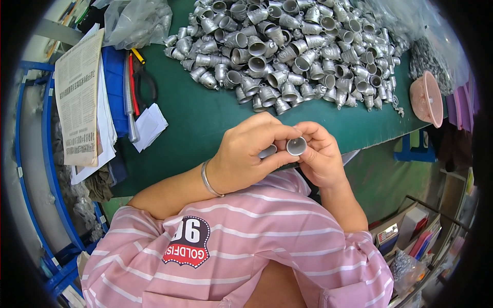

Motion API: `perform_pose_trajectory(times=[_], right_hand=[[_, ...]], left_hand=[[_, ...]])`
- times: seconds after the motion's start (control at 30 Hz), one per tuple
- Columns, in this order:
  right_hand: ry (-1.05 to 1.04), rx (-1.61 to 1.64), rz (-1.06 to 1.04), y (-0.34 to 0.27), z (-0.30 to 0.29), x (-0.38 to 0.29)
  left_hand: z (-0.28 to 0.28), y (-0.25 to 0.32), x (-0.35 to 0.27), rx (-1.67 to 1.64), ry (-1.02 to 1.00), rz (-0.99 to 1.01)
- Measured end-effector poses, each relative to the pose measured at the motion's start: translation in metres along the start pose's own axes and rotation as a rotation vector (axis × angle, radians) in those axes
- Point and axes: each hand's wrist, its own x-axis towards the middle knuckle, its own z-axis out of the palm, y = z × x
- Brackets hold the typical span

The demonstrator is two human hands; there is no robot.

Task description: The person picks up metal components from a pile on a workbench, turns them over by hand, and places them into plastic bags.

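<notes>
Both hands meet above the near edge of a green tabletop (200, 111). Between the fingertips of my left hand (246, 154) and my right hand (321, 154) is a small grey metal bell (296, 146), its open mouth facing the camera. A second bell (268, 151) rests within the curled fingers of my left hand, partly hidden by them. Beyond the hands lies a large heap of similar metal bells (289, 90), jumbled at many angles.
Left on the table are a blue tray (115, 92), pliers (148, 84), folded white papers (151, 127) and a newspaper (79, 96). Plastic bags (134, 23) lie at the back. A pink plastic basket (425, 98) sits at the right edge; blue metal shelving (52, 154) stands left.
</notes>
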Motion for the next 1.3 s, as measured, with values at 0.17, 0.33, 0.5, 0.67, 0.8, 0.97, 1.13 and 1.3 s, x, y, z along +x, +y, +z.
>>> perform_pose_trajectory(times=[0.17, 0.33, 0.5, 0.67, 0.8, 0.97, 1.13, 1.3], right_hand=[[0.157, -1.180, -0.763, -0.008, 0.014, 0.002], [0.232, -1.009, -0.712, -0.012, 0.032, 0.007], [0.411, -0.943, -0.635, -0.026, 0.012, 0.000], [0.475, -1.068, -0.654, -0.037, 0.003, 0.003], [0.450, -1.233, -0.632, -0.049, -0.009, 0.012], [0.291, -1.675, -0.711, -0.041, -0.010, 0.039], [0.275, -1.819, -0.623, -0.037, -0.010, 0.050], [0.246, -1.747, -0.587, -0.036, -0.002, 0.034]], left_hand=[[-0.003, -0.001, -0.003, -0.070, -0.026, -0.135], [-0.036, 0.002, 0.021, 0.146, 0.200, 0.126], [-0.141, -0.015, 0.101, 0.624, 1.023, 0.182], [-0.242, -0.073, 0.087, 1.126, 0.512, -0.523], [-0.220, -0.077, 0.090, 0.910, 0.712, -0.208], [-0.096, -0.009, 0.087, 0.283, 0.523, -0.046], [-0.030, 0.008, 0.046, 0.153, 0.152, -0.018], [-0.018, 0.001, 0.021, 0.000, 0.034, -0.218]])
